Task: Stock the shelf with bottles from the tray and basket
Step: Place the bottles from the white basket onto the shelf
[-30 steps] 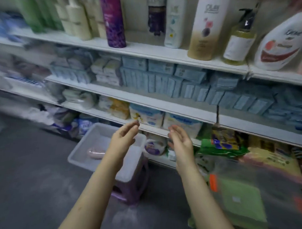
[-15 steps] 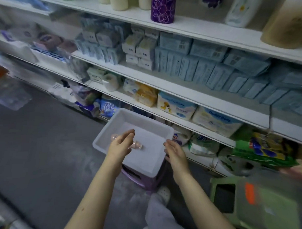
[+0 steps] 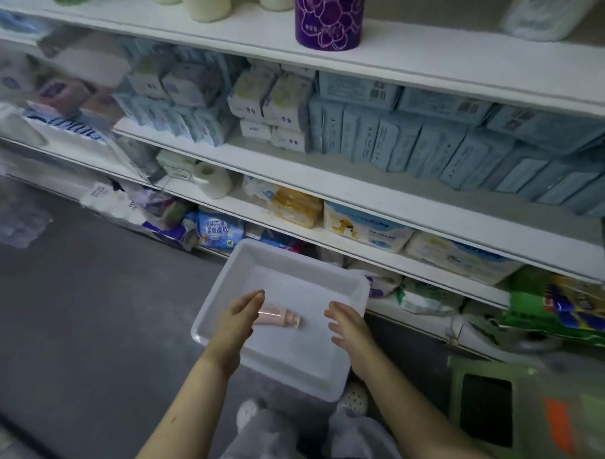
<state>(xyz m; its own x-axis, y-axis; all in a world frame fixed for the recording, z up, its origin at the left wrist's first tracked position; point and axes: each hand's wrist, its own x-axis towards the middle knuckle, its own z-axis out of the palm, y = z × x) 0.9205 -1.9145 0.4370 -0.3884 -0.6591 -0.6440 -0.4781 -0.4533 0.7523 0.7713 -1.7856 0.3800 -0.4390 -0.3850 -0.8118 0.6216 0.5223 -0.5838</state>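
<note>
While flat in the tray (image 3: 210,306), pink bottle (image 3: 280,316) partly behind the spread left hand (image 3: 238,318), spread right hand (image 3: 348,323) nearby

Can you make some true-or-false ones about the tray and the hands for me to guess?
1. The tray has just one pink bottle in it. True.
2. The pink bottle is standing up. False: it lies on its side.
3. The right hand holds a bottle. False: it is open over the tray and holds nothing.
4. A purple bottle stands on a shelf above the tray. True.
5. The left hand is far from the pink bottle. False: it is right by it, covering one end.
</note>
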